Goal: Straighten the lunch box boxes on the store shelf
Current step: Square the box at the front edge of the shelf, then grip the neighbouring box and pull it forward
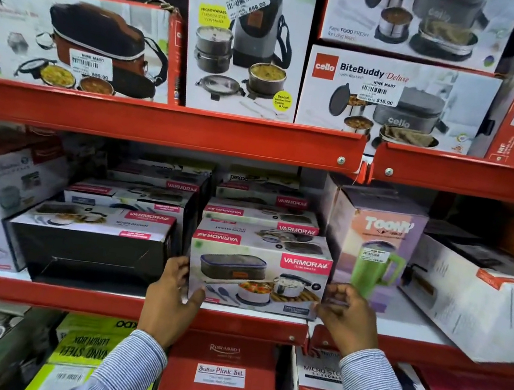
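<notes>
A white Varmora lunch box box [258,271] stands at the front of the middle red shelf [115,304], its picture side facing me. My left hand [171,299] grips its left edge, thumb on the front. My right hand [346,315] holds its right edge with curled fingers. More Varmora boxes [262,217] are stacked in rows behind it. To its left another Varmora box [89,243] sits turned, its black side facing front.
A purple Toony tumbler box [376,245] stands right of the held box, and a white box [482,304] lies angled beyond it. Cello lunch box boxes [397,99] fill the upper shelf. A red Rishabh picnic set box [220,372] sits on the shelf below.
</notes>
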Available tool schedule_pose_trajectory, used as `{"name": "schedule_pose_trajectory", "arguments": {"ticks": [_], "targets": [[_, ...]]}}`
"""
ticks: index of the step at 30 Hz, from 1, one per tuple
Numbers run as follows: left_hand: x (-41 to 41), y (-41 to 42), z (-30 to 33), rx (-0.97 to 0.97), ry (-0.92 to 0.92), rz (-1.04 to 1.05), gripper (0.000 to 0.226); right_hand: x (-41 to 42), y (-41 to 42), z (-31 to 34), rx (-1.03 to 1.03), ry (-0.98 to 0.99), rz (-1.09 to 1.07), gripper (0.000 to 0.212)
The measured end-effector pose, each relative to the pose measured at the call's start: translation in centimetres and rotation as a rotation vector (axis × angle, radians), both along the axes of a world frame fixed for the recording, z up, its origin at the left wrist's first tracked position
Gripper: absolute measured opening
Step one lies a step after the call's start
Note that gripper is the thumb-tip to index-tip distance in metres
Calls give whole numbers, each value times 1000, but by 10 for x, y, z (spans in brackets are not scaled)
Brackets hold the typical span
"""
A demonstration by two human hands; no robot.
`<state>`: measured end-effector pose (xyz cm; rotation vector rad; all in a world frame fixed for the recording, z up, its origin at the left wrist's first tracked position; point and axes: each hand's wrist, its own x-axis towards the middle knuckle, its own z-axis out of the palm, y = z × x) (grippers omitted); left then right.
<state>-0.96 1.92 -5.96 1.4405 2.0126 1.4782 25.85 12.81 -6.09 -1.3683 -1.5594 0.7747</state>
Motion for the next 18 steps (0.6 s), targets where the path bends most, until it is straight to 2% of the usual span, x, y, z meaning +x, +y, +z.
{"name": "schedule_pose_trajectory", "arguments": {"ticks": [4, 7, 9, 12, 14, 18], "targets": [[-1, -21, 12, 44, 42, 17, 64, -5, -18, 4, 244, -32, -99, 32], [-6, -44, 29, 167, 207, 71, 53, -22, -41, 14, 510, -60, -142, 28], [-17, -61, 38, 211, 302, 119, 43, -44, -57, 23, 585, -17, -83, 21], [-51, -83, 48, 224, 359, 225, 36, -86, -78, 31, 545, 15, 82, 19], [-82, -97, 53, 220, 359, 313, 37, -118, -88, 34, 445, 30, 176, 22], [-155, -108, 52, 102, 340, 465, 53, -175, -99, 40, 336, 7, 271, 27]]}}
